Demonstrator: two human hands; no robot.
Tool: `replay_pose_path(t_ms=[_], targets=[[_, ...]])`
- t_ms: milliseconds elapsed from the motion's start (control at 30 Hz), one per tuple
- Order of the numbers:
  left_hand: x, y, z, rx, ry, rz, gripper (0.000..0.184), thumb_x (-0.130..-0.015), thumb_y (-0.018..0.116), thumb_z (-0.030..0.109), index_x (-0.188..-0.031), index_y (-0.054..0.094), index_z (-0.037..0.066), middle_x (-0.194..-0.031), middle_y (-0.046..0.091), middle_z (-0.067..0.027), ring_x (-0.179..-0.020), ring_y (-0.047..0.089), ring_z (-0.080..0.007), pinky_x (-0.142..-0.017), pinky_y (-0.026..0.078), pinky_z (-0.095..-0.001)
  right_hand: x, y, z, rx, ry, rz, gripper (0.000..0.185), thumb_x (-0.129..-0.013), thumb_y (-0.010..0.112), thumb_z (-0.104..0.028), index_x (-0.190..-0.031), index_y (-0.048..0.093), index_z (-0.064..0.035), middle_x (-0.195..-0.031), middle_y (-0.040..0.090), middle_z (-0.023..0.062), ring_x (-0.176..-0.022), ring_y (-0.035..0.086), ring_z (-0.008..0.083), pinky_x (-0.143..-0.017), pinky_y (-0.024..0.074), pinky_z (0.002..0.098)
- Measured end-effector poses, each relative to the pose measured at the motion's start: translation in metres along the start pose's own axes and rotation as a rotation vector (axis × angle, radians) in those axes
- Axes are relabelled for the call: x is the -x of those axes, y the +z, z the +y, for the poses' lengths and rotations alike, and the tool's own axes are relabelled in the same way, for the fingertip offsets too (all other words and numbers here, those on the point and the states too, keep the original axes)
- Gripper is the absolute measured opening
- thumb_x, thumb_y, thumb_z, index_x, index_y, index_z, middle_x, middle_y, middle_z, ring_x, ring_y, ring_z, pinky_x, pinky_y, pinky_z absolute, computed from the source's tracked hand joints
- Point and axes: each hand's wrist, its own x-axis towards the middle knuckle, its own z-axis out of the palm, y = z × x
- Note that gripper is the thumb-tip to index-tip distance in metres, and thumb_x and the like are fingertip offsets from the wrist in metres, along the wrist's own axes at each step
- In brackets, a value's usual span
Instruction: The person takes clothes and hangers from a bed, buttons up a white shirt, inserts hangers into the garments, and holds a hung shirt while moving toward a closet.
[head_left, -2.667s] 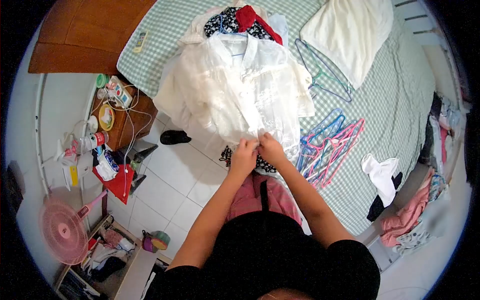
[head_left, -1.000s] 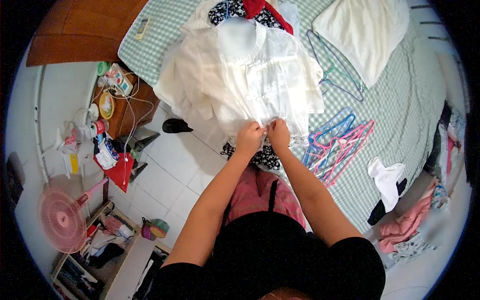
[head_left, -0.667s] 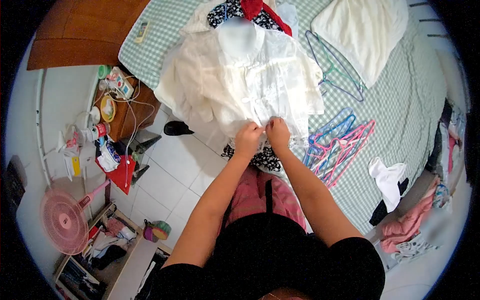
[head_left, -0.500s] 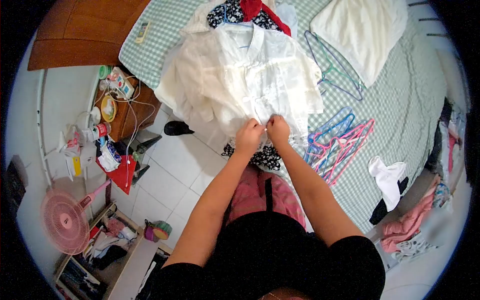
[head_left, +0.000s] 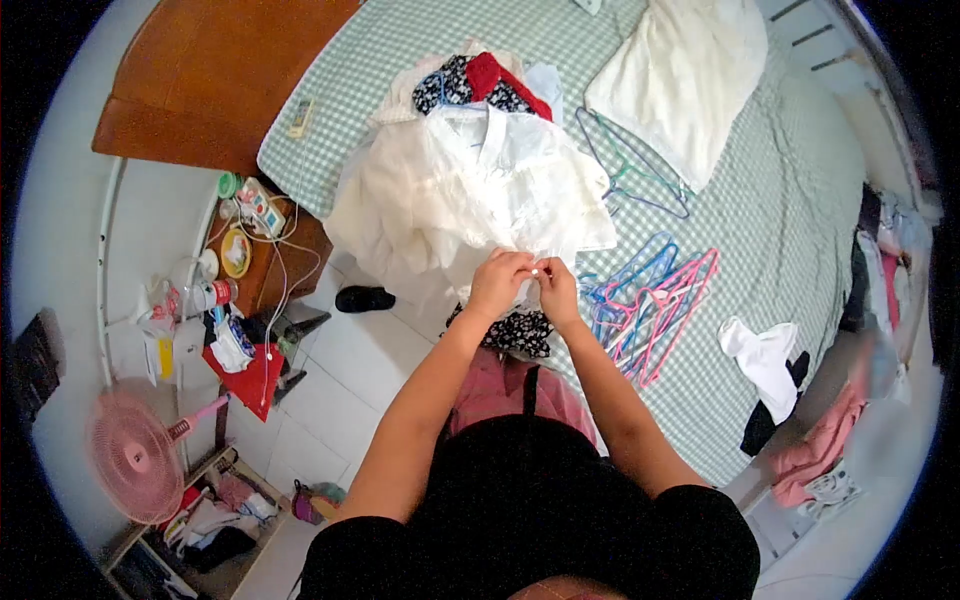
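Observation:
A sheer white blouse [head_left: 400,200] lies front up over the edge of the bed, with a bit of blue hanger showing at its neckline. My left hand [head_left: 503,284] pinches the lower front of the blouse. Close beside it, my right hand [head_left: 557,291] grips the same front edge, fingertips nearly meeting the left ones. A small white spot, perhaps a button, shows between the fingertips. Beneath the hem, black floral fabric [head_left: 515,333] hangs. Above the collar lies a black floral garment with red trim [head_left: 485,75].
On the checked bedsheet [head_left: 640,400] lie blue and pink hangers [head_left: 650,300], another hanger [head_left: 625,165], a white pillow-like cloth [head_left: 680,90] and white clothing [head_left: 760,365]. Left are a small cabinet [head_left: 290,265], a pink fan [head_left: 135,457] and a black shoe [head_left: 364,299].
The view has shifted, so the bed and blouse sit lower in it. Both hands stay at the blouse front, the lower part now drawn up and bunched more.

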Motion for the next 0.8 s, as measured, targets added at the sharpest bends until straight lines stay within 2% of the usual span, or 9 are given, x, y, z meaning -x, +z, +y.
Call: replay_pose_path(t_ms=[100,167,233,367,433,533,567,633,800], targets=[[-0.004,-0.009,0.010,0.080,-0.103,-0.031,0.014,-0.072,0.068,0.012,-0.085,0.066,0.008,-0.092,0.066,-0.0048,-0.082,0.060,-0.0233,-0.073,0.049,-0.0336,-0.001,-0.001,-0.003,-0.082,0.014,0.065,0.007,-0.086,0.058,-0.007,-0.086,0.054,-0.0007,-0.074,0.057,0.0061,-0.066,0.051,0.0130,-0.062,0.0441,0.0267],[-0.006,-0.016,0.015,0.063,-0.194,-0.085,0.016,-0.072,0.068,0.012,-0.088,0.065,0.008,-0.087,0.065,-0.0068,-0.079,0.060,-0.0235,-0.070,0.049,-0.0337,-0.003,-0.002,-0.009,-0.112,-0.005,0.081,0.007,-0.086,0.058,-0.007,-0.086,0.054,-0.0006,-0.074,0.057,0.0054,-0.066,0.051,0.0123,-0.062,0.0439,0.0263],[-0.008,-0.020,0.017,0.108,-0.188,-0.081,0.016,-0.073,0.068,0.010,-0.088,0.064,0.007,-0.084,0.064,-0.0075,-0.078,0.060,-0.0231,-0.068,0.049,-0.0334,-0.004,-0.002,-0.017,-0.125,-0.012,0.090,0.006,-0.086,0.057,-0.006,-0.087,0.054,-0.0006,-0.075,0.057,0.0042,-0.068,0.051,0.0110,-0.064,0.0439,0.0252],[-0.014,-0.018,0.009,0.205,-0.227,-0.096,0.012,-0.075,0.065,0.006,-0.086,0.060,0.003,-0.080,0.063,-0.0099,-0.072,0.060,-0.0217,-0.064,0.048,-0.0322,-0.007,-0.003,-0.032,-0.152,0.040,0.111,0.005,-0.086,0.056,-0.005,-0.088,0.055,-0.0007,-0.077,0.058,0.0034,-0.069,0.052,0.0104,-0.065,0.0441,0.0240],[-0.018,-0.017,0.006,0.264,-0.246,-0.118,0.012,-0.076,0.065,0.005,-0.085,0.058,0.002,-0.079,0.063,-0.0104,-0.070,0.061,-0.0210,-0.064,0.048,-0.0316,-0.013,-0.001,-0.035,-0.338,0.097,0.127,0.012,-0.083,0.059,-0.006,-0.092,0.055,0.0001,-0.078,0.060,0.0077,-0.068,0.057,0.0162,-0.064,0.0465,0.0287],[-0.027,-0.021,0.006,0.341,-0.268,-0.101,0.011,-0.077,0.065,0.006,-0.083,0.057,0.001,-0.076,0.064,-0.0109,-0.068,0.061,-0.0199,-0.063,0.048,-0.0309,-0.018,0.005,-0.041,-0.436,0.162,0.220,0.012,-0.082,0.061,-0.007,-0.090,0.058,0.0008,-0.078,0.060,0.0085,-0.068,0.057,0.0165,-0.065,0.0465,0.0277],[-0.029,-0.023,0.008,0.364,-0.268,-0.075,0.012,-0.077,0.065,0.006,-0.083,0.057,0.001,-0.075,0.064,-0.0110,-0.067,0.061,-0.0194,-0.062,0.048,-0.0308,-0.019,0.007,-0.037,-0.429,0.171,0.226,0.012,-0.082,0.061,-0.007,-0.090,0.058,0.0008,-0.078,0.060,0.0085,-0.068,0.057,0.0165,-0.065,0.0465,0.0277],[-0.035,-0.027,0.008,0.381,-0.287,-0.085,0.011,-0.075,0.064,0.004,-0.083,0.058,0.000,-0.076,0.064,-0.0115,-0.069,0.062,-0.0214,-0.063,0.048,-0.0315,-0.022,0.007,-0.031,-0.118,0.181,0.228,0.012,-0.083,0.060,-0.007,-0.092,0.060,0.0017,-0.079,0.062,0.0036,-0.067,0.056,0.0095,-0.061,0.0467,0.0226],[-0.048,-0.037,0.005,0.387,-0.306,-0.132,0.010,-0.073,0.065,0.004,-0.082,0.060,0.000,-0.076,0.064,-0.0127,-0.069,0.062,-0.0225,-0.063,0.048,-0.0316,-0.027,0.006,-0.040,-0.136,0.126,0.225,0.014,-0.083,0.062,-0.008,-0.092,0.061,0.0017,-0.076,0.062,0.0038,-0.066,0.056,0.0092,-0.061,0.0469,0.0225]])
